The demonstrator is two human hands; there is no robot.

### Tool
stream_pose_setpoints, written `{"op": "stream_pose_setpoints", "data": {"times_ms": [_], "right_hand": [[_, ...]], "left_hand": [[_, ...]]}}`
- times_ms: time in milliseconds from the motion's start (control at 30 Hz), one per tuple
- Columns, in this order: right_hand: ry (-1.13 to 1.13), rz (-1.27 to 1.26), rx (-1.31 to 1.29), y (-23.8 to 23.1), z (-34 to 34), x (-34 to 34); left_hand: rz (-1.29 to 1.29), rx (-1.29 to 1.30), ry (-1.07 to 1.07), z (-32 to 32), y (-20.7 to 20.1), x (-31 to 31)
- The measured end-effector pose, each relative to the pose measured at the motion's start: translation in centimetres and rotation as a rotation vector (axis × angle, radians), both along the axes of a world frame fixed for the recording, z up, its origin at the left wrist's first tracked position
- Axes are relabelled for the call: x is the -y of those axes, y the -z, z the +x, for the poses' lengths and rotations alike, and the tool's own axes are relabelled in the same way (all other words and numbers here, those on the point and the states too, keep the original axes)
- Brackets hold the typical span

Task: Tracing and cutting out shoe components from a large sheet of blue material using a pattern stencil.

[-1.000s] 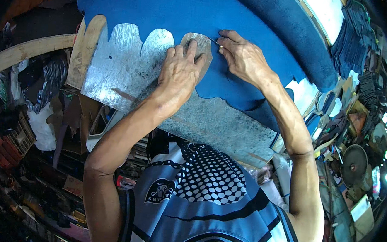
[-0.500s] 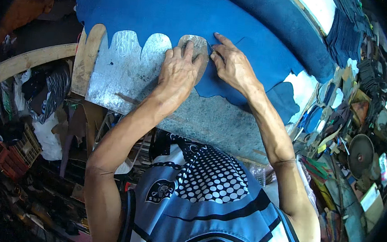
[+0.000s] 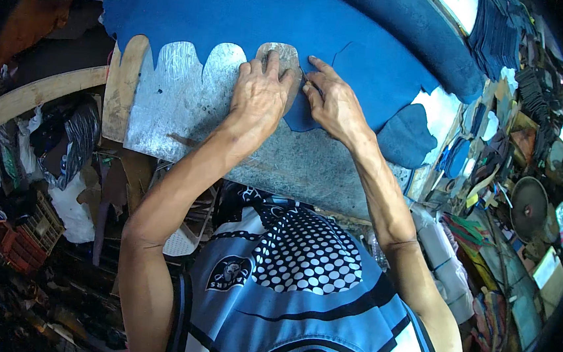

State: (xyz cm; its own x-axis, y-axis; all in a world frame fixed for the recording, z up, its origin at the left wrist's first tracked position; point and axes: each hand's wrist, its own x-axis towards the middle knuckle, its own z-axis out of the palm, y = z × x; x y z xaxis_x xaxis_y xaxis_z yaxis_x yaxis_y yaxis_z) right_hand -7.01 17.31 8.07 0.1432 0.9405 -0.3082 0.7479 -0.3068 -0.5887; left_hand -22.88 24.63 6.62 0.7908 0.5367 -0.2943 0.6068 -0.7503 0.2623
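Note:
A large sheet of blue leather (image 3: 241, 11) lies over a grey metal-topped board (image 3: 213, 114), its near edge cut into rounded scallops. My left hand (image 3: 260, 91) presses a brownish-grey, round-topped template (image 3: 285, 46) onto the leather, fingers spread and index finger stretched along it. Just right of the template, my right hand (image 3: 334, 101) pinches a thin knife (image 3: 304, 76), mostly hidden by the fingers. Its tip is close to the template's right edge. A loose darker blue offcut (image 3: 407, 136) rests beyond my right wrist.
A rolled blue hide (image 3: 424, 38) lies along the far right side. Stacks of dark cut pieces (image 3: 497, 34) and jumbled scraps crowd the right. A wooden beam (image 3: 36, 100) runs at the left, above plastic bags and a red crate (image 3: 21, 248).
The view has shifted slightly. The leather's ragged near edge no longer extends below my right hand, and the darker offcut at right shows more fully. Both hands stay at the template.

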Motion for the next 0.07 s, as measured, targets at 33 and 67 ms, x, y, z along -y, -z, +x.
{"op": "stream_pose_setpoints", "data": {"times_ms": [33, 67], "right_hand": [[-0.025, -0.018, 0.01, -0.19, 0.12, 0.02], [-0.048, -0.035, 0.021, -0.39, 0.29, 0.02]], "left_hand": [[-0.006, -0.011, 0.0, -0.03, 0.09, 0.0], [-0.01, -0.021, 0.001, 0.0, 0.3, 0.03]]}}
